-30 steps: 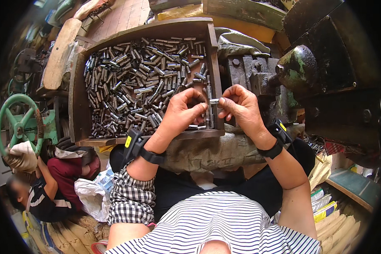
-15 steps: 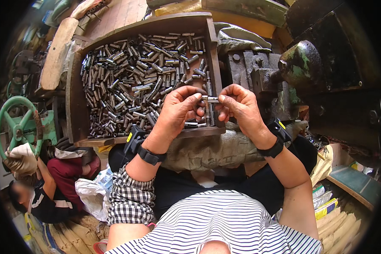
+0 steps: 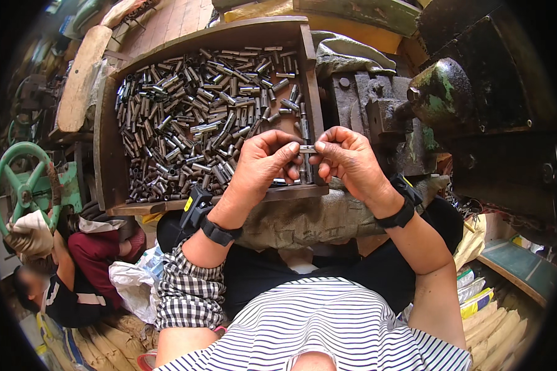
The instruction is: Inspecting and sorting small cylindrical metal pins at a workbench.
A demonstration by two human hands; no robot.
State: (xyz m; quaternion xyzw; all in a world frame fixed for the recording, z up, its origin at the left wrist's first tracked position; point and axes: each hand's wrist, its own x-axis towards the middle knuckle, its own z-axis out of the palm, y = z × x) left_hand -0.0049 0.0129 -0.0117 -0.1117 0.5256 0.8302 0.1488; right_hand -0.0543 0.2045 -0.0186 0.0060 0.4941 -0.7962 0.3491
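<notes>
the small metal sleeve [image 3: 307,149] is pinched end to end between the left hand [image 3: 261,166] and the right hand [image 3: 348,157], fingers closed on its two tips, probably to leave its barrel open to view. it sits above the near right corner of the wooden tray [image 3: 108,154] of loose sleeves [image 3: 198,117]. its long axis runs level, left to right.

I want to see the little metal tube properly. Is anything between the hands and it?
No. The left hand and the right hand pinch the small metal tube straight from each end with bare fingertips. It sits just above the near right corner of the wooden tray.
</notes>
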